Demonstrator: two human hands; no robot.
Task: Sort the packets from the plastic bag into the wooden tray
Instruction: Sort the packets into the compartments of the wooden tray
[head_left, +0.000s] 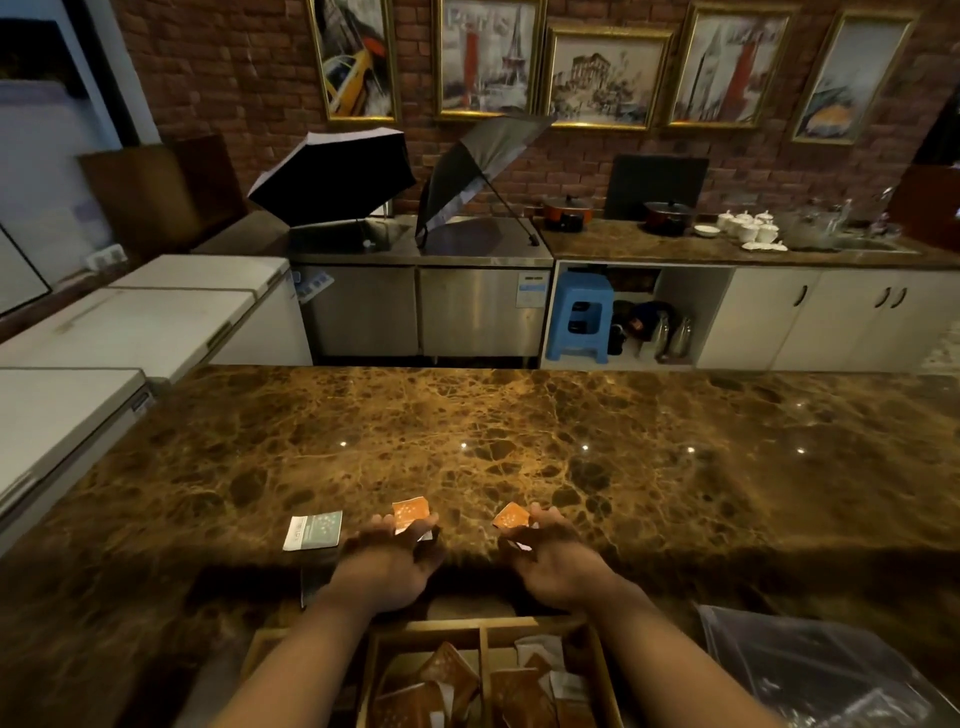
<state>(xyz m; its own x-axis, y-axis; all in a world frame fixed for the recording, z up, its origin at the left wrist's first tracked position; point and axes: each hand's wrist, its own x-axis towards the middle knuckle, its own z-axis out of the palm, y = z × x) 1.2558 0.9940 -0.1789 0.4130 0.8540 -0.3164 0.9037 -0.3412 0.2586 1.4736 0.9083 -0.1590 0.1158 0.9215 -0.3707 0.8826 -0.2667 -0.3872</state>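
My left hand (387, 564) pinches an orange packet (410, 513) above the brown marble counter (519, 441). My right hand (558, 564) pinches a second orange packet (511, 517) a little to the right. Both packets stick up past the fingertips. Just left of my left hand, a white and green packet (313, 530) lies flat on the counter. Below my forearms sits the wooden tray (480, 631), its compartments holding several brown and pale packets. The clear plastic bag (810, 670) lies crumpled at the lower right.
Behind the counter runs a steel worktop with two open umbrellas (332, 174), a blue stool (579, 317) in an open cupboard, and pots and white cups on the back counter. White chest freezers (130, 322) stand at the left.
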